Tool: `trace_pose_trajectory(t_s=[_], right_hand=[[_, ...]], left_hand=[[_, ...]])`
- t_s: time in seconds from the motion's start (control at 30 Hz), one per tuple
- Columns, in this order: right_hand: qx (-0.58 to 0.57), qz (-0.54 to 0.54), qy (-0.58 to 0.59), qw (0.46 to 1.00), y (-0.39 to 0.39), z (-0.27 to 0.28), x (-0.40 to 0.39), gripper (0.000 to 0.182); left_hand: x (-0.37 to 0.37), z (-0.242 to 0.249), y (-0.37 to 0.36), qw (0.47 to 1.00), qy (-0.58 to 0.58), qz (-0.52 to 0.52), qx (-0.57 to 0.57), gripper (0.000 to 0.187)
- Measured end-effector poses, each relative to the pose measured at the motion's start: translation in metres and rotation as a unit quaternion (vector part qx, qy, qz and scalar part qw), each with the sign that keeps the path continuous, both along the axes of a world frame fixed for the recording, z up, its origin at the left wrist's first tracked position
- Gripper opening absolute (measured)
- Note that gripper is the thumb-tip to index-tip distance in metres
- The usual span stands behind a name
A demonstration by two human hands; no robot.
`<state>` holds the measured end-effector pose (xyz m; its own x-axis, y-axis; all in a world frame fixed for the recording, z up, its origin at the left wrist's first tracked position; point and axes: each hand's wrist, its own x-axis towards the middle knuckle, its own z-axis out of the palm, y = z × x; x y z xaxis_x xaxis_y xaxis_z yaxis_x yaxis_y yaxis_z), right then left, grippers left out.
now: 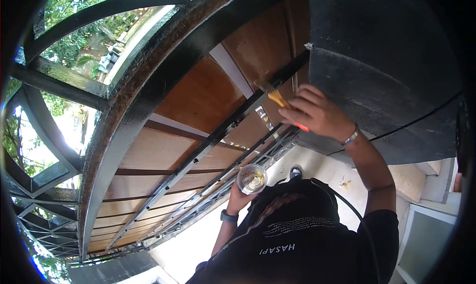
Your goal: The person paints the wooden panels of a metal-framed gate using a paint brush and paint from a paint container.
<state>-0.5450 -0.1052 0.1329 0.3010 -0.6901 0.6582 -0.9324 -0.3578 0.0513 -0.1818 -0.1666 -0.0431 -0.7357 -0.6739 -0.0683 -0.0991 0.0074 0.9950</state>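
My right hand, a bracelet at its wrist, grips the yellow handle of a paintbrush. The blurred bristle end meets a black metal bar that crosses reddish-brown wooden panels. Lower down, my left hand is wrapped round a clear plastic cup with a little pale yellowish liquid in it. A dark watch sits on that wrist. The cup is close beside the lower rails of the panelled frame.
A curved black metal frame with rusty patches runs along the left, with greenery beyond its openings. At right stands a dark wall with a black cable. Light floor shows below, near my shoe.
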Motion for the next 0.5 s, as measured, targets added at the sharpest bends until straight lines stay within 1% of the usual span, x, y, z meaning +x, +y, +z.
trace_pose_trajectory(t_s=[0.07, 0.17, 0.2, 0.27, 0.3, 0.43, 0.5], right_hand=[[-0.020, 0.006, 0.015, 1.000, -0.011, 0.021, -0.008, 0.030], [-0.117, 0.027, 0.035, 0.992, -0.015, 0.054, -0.017, 0.032], [-0.118, 0.029, 0.035, 0.992, -0.013, 0.062, -0.018, 0.032], [-0.190, 0.014, 0.059, 0.980, -0.009, 0.073, -0.021, 0.032], [-0.208, 0.006, 0.069, 0.976, -0.009, 0.074, -0.022, 0.031], [-0.176, 0.026, 0.070, 0.981, -0.019, 0.050, -0.019, 0.029], [-0.117, 0.049, 0.085, 0.988, -0.021, 0.028, -0.016, 0.026]], left_hand=[[-0.004, 0.000, 0.002, 1.000, -0.001, -0.008, -0.008, 0.080], [-0.006, 0.002, 0.003, 1.000, 0.000, -0.013, -0.001, 0.080], [-0.006, 0.002, 0.004, 1.000, 0.002, -0.012, -0.004, 0.080], [-0.006, 0.000, 0.007, 1.000, 0.004, -0.008, -0.008, 0.079], [-0.005, -0.003, 0.009, 1.000, 0.008, 0.003, -0.005, 0.079], [-0.006, -0.003, 0.017, 1.000, 0.008, 0.009, -0.003, 0.080], [-0.004, -0.006, 0.018, 1.000, 0.003, 0.007, 0.008, 0.083]])
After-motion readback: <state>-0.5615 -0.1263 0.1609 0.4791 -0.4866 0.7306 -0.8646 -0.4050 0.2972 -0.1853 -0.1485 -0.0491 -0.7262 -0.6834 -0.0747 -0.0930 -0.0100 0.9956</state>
